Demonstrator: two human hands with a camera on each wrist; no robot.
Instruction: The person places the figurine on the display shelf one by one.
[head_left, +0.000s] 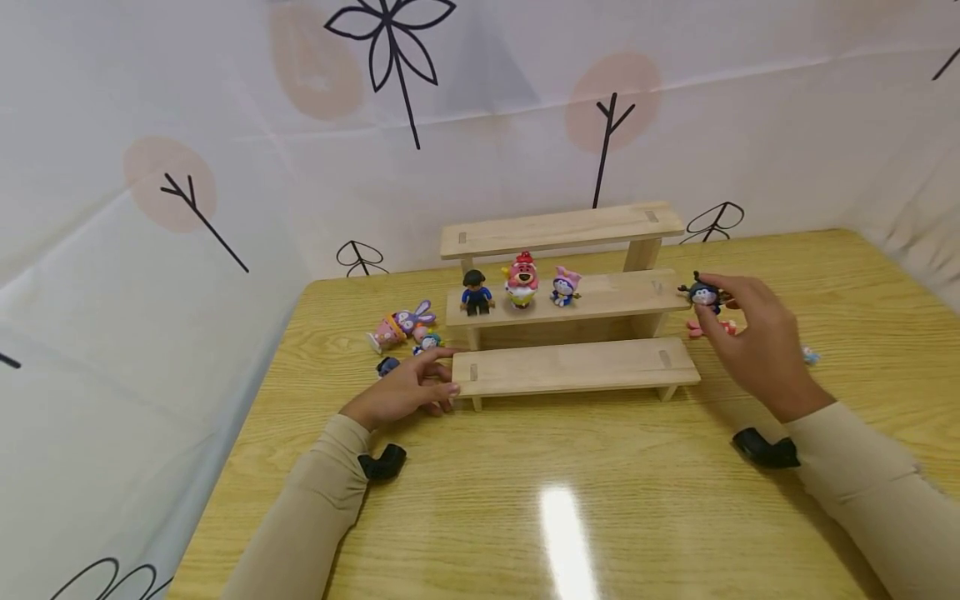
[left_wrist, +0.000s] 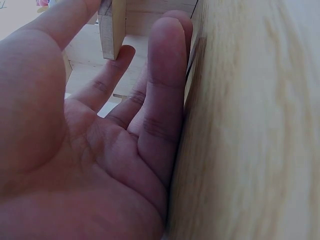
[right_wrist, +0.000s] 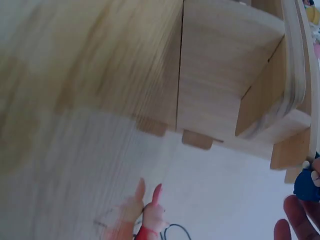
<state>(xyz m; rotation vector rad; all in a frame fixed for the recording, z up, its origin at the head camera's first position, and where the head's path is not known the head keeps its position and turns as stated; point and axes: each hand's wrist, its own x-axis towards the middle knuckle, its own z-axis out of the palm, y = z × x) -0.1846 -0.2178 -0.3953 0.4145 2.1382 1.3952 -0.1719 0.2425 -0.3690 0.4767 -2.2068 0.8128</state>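
Observation:
My right hand (head_left: 765,342) pinches a small figurine (head_left: 703,295) with a dark hood and pale face between thumb and forefinger, just off the right end of the middle step. In the right wrist view its blue body (right_wrist: 305,185) shows at the fingertips (right_wrist: 295,215). My left hand (head_left: 408,387) grips the left end of the lowest step of a three-step wooden stand (head_left: 573,367), other fingers resting near the tabletop. On the middle step, from the left, stand a blue-shirted toy man (head_left: 476,293), a pink bear figurine (head_left: 522,282) and a pink-hooded figurine (head_left: 565,287).
Left of the stand lie a purple-eared rabbit figurine (head_left: 405,323), a small colourful figurine (head_left: 428,342) and a dark one (head_left: 387,366). A red-and-pink figurine (head_left: 712,328) lies below my right hand, a light-blue piece (head_left: 810,356) beyond it. Patterned cloth (head_left: 495,150) hangs behind the table.

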